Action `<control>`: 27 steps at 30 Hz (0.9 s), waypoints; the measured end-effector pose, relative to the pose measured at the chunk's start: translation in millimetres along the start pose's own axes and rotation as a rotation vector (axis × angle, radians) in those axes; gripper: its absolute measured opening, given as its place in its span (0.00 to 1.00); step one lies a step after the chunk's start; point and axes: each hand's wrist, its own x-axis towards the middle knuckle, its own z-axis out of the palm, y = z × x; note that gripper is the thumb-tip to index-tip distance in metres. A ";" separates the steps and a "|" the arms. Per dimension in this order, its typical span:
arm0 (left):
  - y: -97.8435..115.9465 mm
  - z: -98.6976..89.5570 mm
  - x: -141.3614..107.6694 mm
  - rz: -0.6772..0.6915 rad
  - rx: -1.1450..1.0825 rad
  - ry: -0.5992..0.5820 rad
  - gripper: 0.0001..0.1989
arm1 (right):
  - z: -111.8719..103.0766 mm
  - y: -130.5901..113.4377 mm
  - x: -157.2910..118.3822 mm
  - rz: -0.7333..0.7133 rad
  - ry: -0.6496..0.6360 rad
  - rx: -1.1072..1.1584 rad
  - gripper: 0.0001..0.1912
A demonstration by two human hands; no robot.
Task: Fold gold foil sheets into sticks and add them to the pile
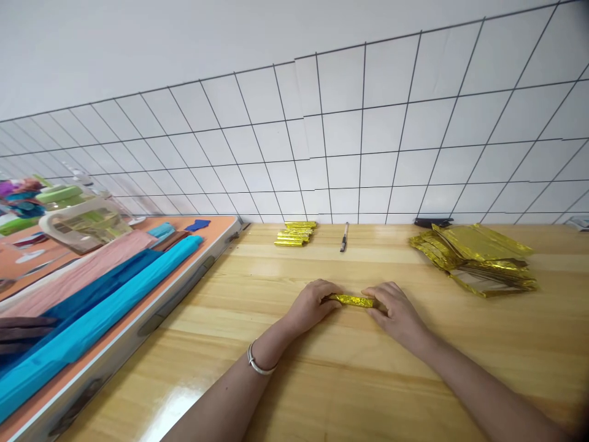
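A narrow strip of shiny gold foil (353,300), folded or rolled, lies crosswise between my two hands just over the wooden table. My left hand (317,304), with a silver bracelet at the wrist, pinches its left end. At the other end my right hand (393,310) grips the strip between thumb and fingers. Several similar gold foil strips (294,234) are laid together near the wall. To the far right sits a loose stack of flat gold foil sheets (483,255), its edges uneven.
A pen (344,238) lies near the wall, and a black object (434,222) sits behind the foil stack. On the left, an orange-topped table (216,230) bears blue and pink crepe paper rolls (105,319), a clear plastic container (87,224) and a green-lidded jar (59,197).
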 end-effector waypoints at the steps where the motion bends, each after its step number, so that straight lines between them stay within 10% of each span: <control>1: -0.1 0.3 0.0 0.008 0.008 -0.003 0.11 | -0.6 -0.4 0.0 -0.003 -0.004 -0.003 0.16; 17: -6.7 -10.2 2.0 -0.086 0.016 0.060 0.11 | 3.5 13.1 -4.1 0.132 -0.010 -0.102 0.28; 27: -90.7 -78.7 3.8 -0.392 0.006 0.386 0.13 | 4.6 21.2 -6.3 0.109 -0.047 -0.159 0.24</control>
